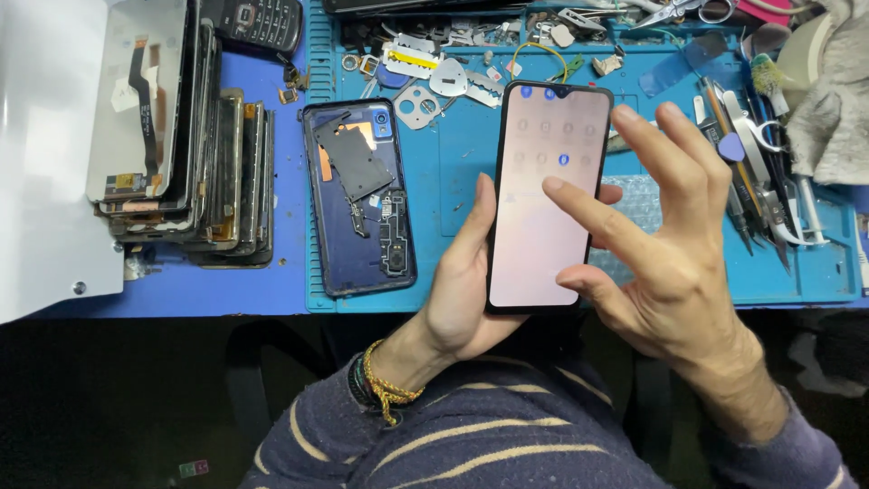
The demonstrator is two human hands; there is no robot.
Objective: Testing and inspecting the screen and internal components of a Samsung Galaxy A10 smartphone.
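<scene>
Phone (546,195), lit, clamped edgewise in your left hand (462,290); right hand (665,244) spread open above it: loose hold risks dropping it onto the blue mat (453,163) below.

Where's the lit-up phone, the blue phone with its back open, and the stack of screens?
lit phone (543,217), head view, middle of its glowing screen
opened blue phone (358,199), head view, its exposed inside
stack of screens (181,136), head view, top panel

**Left hand gripping, right hand spread**

The left hand (462,290) rises toward 12 o'clock, palm curled and thumb straight, clasped around what it holds. The right hand (665,258) sits at its 3 o'clock side, fingers fanned apart, forefinger stretched toward 10 o'clock. Both forearms wear striped sleeves, a cord at the left wrist
</scene>
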